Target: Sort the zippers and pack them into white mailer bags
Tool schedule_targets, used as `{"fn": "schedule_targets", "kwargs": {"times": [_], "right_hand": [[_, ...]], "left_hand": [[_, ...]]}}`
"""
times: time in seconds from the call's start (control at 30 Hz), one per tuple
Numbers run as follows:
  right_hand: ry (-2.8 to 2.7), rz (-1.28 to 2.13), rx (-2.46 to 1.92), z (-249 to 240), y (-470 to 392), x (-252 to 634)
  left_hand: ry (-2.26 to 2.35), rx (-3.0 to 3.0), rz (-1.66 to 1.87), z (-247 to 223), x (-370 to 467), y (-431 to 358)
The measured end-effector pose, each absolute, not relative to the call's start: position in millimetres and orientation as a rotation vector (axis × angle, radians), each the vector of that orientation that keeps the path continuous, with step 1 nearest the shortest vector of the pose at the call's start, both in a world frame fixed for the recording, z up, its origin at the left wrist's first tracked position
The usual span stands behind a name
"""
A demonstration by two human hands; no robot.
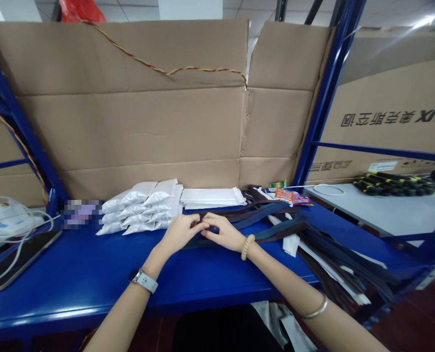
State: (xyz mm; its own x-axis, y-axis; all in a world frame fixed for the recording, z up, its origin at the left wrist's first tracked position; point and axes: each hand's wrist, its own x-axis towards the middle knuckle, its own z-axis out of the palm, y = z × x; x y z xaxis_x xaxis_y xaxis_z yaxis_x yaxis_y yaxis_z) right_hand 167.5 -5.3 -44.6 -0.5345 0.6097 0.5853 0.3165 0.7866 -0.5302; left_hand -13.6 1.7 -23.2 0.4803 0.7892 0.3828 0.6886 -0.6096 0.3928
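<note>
My left hand [183, 232] and my right hand [225, 233] meet over the middle of the blue table [103, 278], fingertips pinched and touching. Whatever lies between the fingertips is too small or hidden to make out. Dark brown and navy fabric strips [261, 215] run from the right to just behind and under both hands. Left of my left hand, stacked white sealed packets [140, 208] stand several layers high. Flat white bags [213, 197] lie just beyond the hands.
A heap of long strips [349, 261] hangs over the front right edge. Small snack wrappers [285, 195] lie at the back right. A phone or tablet [19, 259] and a white cable stand left. Cardboard [147, 122] walls the back. Black-and-yellow bundled items [397, 185] rest on the right-hand shelf.
</note>
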Motion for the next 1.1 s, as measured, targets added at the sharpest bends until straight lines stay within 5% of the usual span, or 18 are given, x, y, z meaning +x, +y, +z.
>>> {"fn": "schedule_targets", "kwargs": {"times": [0.63, 1.1], "right_hand": [[-2.140, 0.585, -0.714, -43.9, -3.0, 167.1], [-1.794, 0.046, -1.131, -37.5, 15.9, 196.8]], "left_hand": [[1.034, 2.436, 0.804, -11.0, -7.9, -13.4], [1.535, 2.144, 1.818, 3.2, -29.0, -12.2]]}}
